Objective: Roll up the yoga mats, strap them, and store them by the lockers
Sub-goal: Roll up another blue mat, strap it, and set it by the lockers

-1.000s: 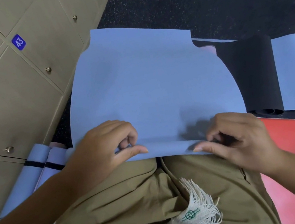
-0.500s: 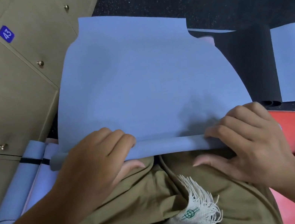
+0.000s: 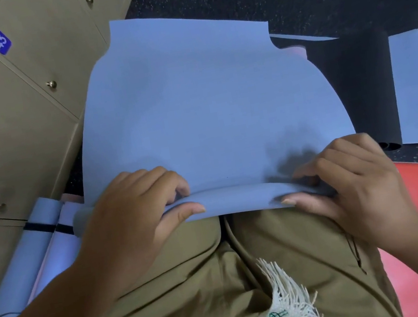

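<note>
Blue mat [image 3: 207, 108] edge now curled thicker than before, left hand [image 3: 127, 223] and right hand [image 3: 345, 179] grip clamped on its roll.

Single head view, worn by me, aimed steeply down and forward, close over my lap. My left hand [image 3: 133, 227] and right hand [image 3: 352, 186] fill lower frame; lockers [image 3: 2, 133] at left edge.
</note>
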Demonstrator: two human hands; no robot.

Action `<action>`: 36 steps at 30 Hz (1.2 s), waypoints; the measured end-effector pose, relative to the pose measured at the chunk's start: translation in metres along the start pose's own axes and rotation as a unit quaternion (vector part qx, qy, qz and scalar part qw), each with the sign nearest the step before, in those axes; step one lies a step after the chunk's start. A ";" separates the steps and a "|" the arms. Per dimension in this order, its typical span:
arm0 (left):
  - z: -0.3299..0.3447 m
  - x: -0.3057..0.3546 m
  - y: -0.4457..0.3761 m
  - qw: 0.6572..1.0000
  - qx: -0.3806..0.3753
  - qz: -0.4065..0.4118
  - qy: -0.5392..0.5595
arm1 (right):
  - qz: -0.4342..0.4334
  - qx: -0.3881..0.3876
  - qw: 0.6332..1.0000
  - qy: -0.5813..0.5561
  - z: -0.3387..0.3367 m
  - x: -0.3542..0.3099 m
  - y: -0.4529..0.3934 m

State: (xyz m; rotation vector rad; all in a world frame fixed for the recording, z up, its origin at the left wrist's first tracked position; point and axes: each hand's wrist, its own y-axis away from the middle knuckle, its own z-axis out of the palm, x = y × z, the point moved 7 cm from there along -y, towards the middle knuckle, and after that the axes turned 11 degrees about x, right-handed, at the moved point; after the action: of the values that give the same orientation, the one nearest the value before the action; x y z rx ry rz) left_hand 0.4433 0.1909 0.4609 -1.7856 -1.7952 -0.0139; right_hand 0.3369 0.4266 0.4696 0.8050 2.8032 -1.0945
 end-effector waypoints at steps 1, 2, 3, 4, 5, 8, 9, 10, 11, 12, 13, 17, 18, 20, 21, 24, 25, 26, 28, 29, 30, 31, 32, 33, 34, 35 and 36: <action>-0.001 -0.004 -0.003 1.000 -0.004 -0.023 0.016 | 0.011 -0.010 1.000 -0.011 0.004 0.005 -0.003; -0.002 -0.008 -0.007 0.998 -0.005 -0.056 0.034 | 0.030 -0.024 0.999 -0.026 0.007 0.009 -0.006; -0.004 -0.013 -0.010 0.994 -0.005 -0.098 0.055 | 0.056 -0.042 0.996 -0.046 0.011 0.014 -0.009; -0.004 -0.018 -0.012 0.988 -0.006 -0.137 0.073 | 0.087 -0.061 0.992 -0.069 0.015 0.019 -0.011; -0.004 -0.021 -0.014 0.985 -0.003 -0.156 0.079 | 0.120 -0.077 0.986 -0.092 0.017 0.024 -0.013; -0.007 -0.021 -0.024 0.993 0.020 -0.112 0.044 | 0.192 -0.117 0.965 -0.137 0.025 0.035 -0.021; -0.007 -0.019 -0.027 0.994 0.027 -0.093 0.040 | 0.203 -0.128 0.960 -0.143 0.027 0.037 -0.023; -0.007 -0.018 -0.030 0.996 0.031 -0.080 0.040 | 0.210 -0.139 0.956 -0.150 0.029 0.039 -0.026; -0.006 -0.017 -0.032 0.997 0.032 -0.065 0.039 | 0.216 -0.150 0.952 -0.158 0.031 0.040 -0.028; -0.004 -0.016 -0.034 0.998 0.032 -0.051 0.033 | 0.225 -0.160 0.947 -0.167 0.032 0.042 -0.030; -0.003 -0.015 -0.035 0.999 0.034 -0.033 0.023 | 0.238 -0.169 0.940 -0.175 0.033 0.044 -0.031; -0.002 -0.006 -0.036 0.996 0.032 0.085 -0.014 | 0.277 -0.200 0.919 -0.196 0.037 0.051 -0.039; -0.002 -0.004 -0.035 0.992 0.025 0.120 -0.028 | 0.277 -0.204 0.918 -0.199 0.039 0.052 -0.041; -0.002 0.001 -0.031 0.984 0.020 0.167 -0.060 | 0.281 -0.198 0.913 -0.219 0.040 0.053 -0.043; -0.004 0.003 -0.031 0.982 0.025 0.171 -0.073 | 0.284 -0.186 0.910 -0.239 0.040 0.053 -0.043; -0.006 0.006 -0.031 0.984 0.043 0.134 -0.112 | 0.262 -0.136 0.913 -0.283 0.038 0.052 -0.044; -0.004 0.008 -0.030 0.984 0.043 0.120 -0.128 | 0.238 -0.119 0.923 -0.276 0.036 0.051 -0.046; -0.003 0.010 -0.029 0.983 0.041 0.106 -0.144 | 0.208 -0.104 0.937 -0.262 0.033 0.050 -0.047; 0.000 0.010 -0.027 0.984 0.030 0.069 -0.162 | 0.133 -0.086 0.963 -0.218 0.026 0.043 -0.048; 0.001 0.009 -0.027 0.985 0.023 0.048 -0.165 | 0.091 -0.080 0.974 -0.193 0.023 0.037 -0.047; 0.002 0.007 -0.028 0.986 0.015 0.027 -0.162 | 0.048 -0.074 0.983 -0.164 0.020 0.031 -0.046; 0.003 0.004 -0.030 0.989 0.008 0.005 -0.149 | 0.010 -0.066 0.989 -0.130 0.018 0.025 -0.045; 0.004 0.001 -0.033 0.992 0.002 -0.019 -0.126 | -0.016 -0.057 0.994 -0.092 0.017 0.021 -0.043; 0.005 -0.003 -0.036 0.994 -0.004 -0.040 -0.098 | -0.025 -0.049 0.997 -0.056 0.017 0.019 -0.041; 0.007 -0.007 -0.040 0.996 -0.009 -0.055 -0.073 | -0.018 -0.041 0.999 -0.026 0.017 0.019 -0.038; 0.009 -0.010 -0.044 0.996 -0.011 -0.060 -0.058 | 0.000 -0.033 0.999 -0.004 0.017 0.021 -0.035; 0.011 -0.012 -0.047 0.997 -0.011 -0.058 -0.049 | 0.021 -0.024 0.999 0.008 0.016 0.023 -0.032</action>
State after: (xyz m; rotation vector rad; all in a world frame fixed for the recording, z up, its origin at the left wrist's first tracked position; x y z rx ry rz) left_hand 0.3952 0.1800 0.4657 -1.7224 -1.9744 0.0080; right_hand 0.2993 0.4066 0.4731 0.8685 2.7999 -1.0155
